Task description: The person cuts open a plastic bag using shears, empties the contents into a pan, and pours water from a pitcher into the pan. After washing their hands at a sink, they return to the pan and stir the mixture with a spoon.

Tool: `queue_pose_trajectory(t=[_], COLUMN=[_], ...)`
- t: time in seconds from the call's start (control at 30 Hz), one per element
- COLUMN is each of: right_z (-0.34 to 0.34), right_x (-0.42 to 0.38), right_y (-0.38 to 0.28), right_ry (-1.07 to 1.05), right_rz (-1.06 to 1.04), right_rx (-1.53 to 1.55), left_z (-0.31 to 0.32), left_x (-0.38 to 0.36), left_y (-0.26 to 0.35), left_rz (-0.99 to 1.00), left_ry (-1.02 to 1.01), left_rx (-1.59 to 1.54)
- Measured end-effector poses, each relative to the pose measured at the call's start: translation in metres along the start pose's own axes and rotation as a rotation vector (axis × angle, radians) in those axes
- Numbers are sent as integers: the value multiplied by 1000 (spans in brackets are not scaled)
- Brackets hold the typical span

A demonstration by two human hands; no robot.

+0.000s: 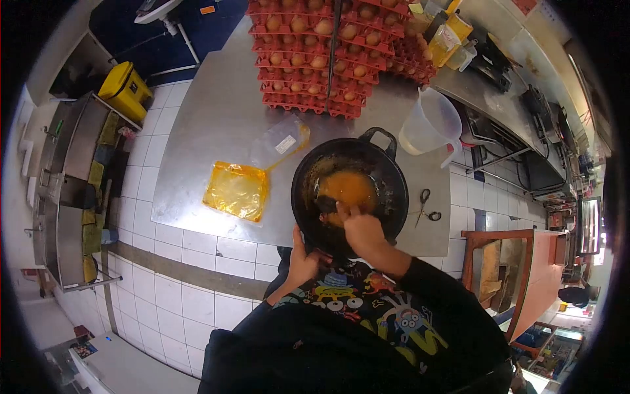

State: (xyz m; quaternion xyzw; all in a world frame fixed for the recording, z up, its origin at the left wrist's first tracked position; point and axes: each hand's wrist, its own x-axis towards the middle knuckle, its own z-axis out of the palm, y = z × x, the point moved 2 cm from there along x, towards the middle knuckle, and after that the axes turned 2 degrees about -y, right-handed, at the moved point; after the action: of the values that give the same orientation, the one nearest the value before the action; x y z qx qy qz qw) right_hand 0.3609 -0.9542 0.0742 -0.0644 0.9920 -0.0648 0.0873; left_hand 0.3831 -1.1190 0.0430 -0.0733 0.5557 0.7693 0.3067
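A black wok (307, 167) with a loop handle at its far side stands near the table's front edge. Orange liquid (348, 186) lies in its bottom, with dark residue around the inner wall. My left hand (303, 264) grips the wok at its near left side, thumb up along the outside and fingers partly hidden. Reaching inside, my right hand (365, 234) has its fingers closed around a small dark piece (327, 205) at the liquid's edge; I cannot tell what it is.
Red trays of eggs (308, 59) are stacked at the back of the metal table (190, 138). An orange-smeared plastic bag (236, 192) and a clear labelled bag (281, 140) lie left of the wok. Right of it are scissors (426, 209) and a translucent jug (430, 121).
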Motion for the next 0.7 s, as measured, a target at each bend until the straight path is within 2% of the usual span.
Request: queue_pose_trajectory(t=[0.07,0.13,0.23,0.33,0.43,0.47,0.5,0.57,0.63,0.7], right_z=[8,10,1,-32,-31,-30,-30,-31,-37,-42], right_x=[4,3,-22,-35,-30,-26,-20,-17,-17,-25], right_y=[12,21,17,15,32,35,39,42,38,24], right_ry=[-65,-125,-121,-241,-242,-244,-243,-246,-110,-153], right_rz=[40,-101,-183,-170,-99,-96,-35,22,-133,-130], right_rx=[-4,113,74,14,-101,-100,-20,59,458,559], left_z=[0,-1,-1,-4,-6,-5,-4,-4,-4,-3], left_x=[-1,0,0,4,4,2,2,3,3,3], left_y=[1,2,0,-3,0,4,6,4,2,0], left_rz=[-15,-26,22,73,67,-1,-66,-40,-12,-23], left_ry=[6,13,17,11,-35,-24,-13,-14,-12,8], left_rx=[-11,-23,30,-42,-94,-35,22,-14,-46,-83])
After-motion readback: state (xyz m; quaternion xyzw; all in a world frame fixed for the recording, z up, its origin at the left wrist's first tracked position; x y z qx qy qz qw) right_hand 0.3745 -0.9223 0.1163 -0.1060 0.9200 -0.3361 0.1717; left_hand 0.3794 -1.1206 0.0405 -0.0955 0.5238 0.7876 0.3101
